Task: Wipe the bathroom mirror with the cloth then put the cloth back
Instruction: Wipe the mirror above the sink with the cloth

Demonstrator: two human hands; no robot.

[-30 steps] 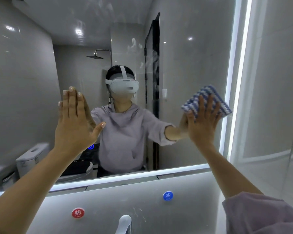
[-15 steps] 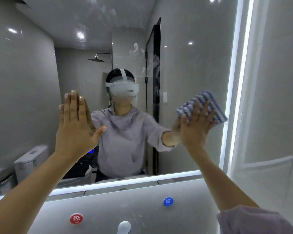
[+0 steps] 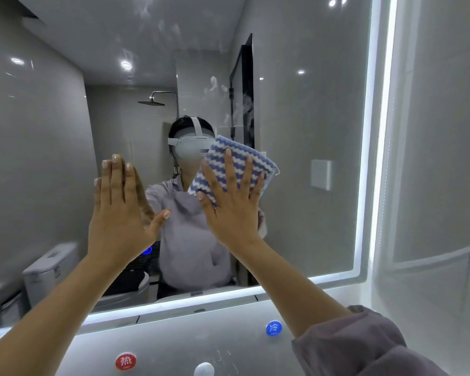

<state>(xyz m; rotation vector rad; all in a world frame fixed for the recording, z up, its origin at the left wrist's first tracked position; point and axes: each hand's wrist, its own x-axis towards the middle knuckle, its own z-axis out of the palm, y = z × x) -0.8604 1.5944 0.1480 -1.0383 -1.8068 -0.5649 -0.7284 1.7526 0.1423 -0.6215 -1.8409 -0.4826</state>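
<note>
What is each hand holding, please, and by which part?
The right hand presses the striped cloth, over its middle, against the mirror; the left hand holds nothing.

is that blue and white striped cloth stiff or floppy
Probably floppy: the blue and white striped cloth is folded, one edge sagging past the right hand. Likely light: flat pressure alone pins it to the mirror; unpressed it may drop.

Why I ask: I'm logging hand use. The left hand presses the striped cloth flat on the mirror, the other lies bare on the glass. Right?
No: in the head view the right hand presses the striped cloth flat on the mirror; the left hand lies bare on the glass.
</note>
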